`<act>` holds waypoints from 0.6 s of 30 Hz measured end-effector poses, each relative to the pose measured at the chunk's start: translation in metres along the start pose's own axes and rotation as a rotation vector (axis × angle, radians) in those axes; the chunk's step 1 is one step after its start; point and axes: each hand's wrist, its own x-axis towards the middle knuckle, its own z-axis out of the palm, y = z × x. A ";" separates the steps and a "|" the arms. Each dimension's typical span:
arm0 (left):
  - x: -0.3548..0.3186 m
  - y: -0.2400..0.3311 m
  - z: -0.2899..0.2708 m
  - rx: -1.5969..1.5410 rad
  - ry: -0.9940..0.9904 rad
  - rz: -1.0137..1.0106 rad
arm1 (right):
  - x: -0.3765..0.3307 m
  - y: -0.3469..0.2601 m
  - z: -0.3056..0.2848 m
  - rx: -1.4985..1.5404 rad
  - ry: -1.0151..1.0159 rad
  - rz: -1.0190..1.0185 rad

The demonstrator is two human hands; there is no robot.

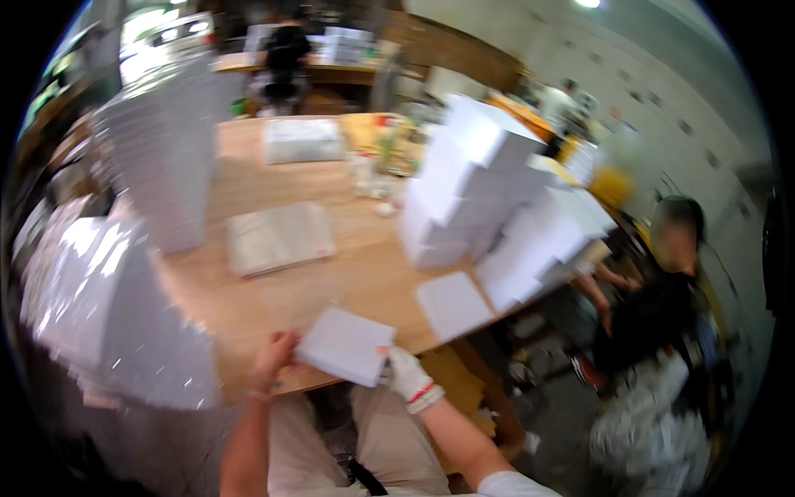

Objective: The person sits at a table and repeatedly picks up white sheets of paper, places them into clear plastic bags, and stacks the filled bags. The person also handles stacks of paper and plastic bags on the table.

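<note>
A flat white square piece (346, 345), like a thin paper stack or flat box, is held at the table's near edge; blur hides its exact kind. My left hand (278, 358) is bare, its fingers closed at the piece's left edge. On the right edge, my right hand (408, 377) grips it in a white glove with a red band at the cuff. Another white square piece (453, 306) lies to the right on the wooden table (286, 302). Beyond the held piece rests a greyish folded pad (280, 238).
Tall white stacks (474, 178) rise on the table's right side. At left stand a high white stack (161, 157) and plastic-wrapped piles (99, 306). Small bottles (373, 178) and a white packet (303, 140) lie farther back. A person (654, 290) sits at right; a cardboard box (489, 398) is below.
</note>
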 end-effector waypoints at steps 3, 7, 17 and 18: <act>-0.015 0.005 0.004 0.009 -0.041 0.043 | -0.003 -0.002 0.010 0.090 -0.057 0.000; -0.020 -0.015 0.032 0.075 0.027 0.155 | -0.024 0.000 -0.007 0.089 -0.064 -0.154; -0.107 -0.050 0.095 0.156 0.295 0.412 | -0.097 0.070 -0.013 0.290 -0.054 -0.150; -0.114 -0.053 0.100 0.003 0.269 0.380 | -0.102 0.077 -0.014 0.345 -0.019 -0.100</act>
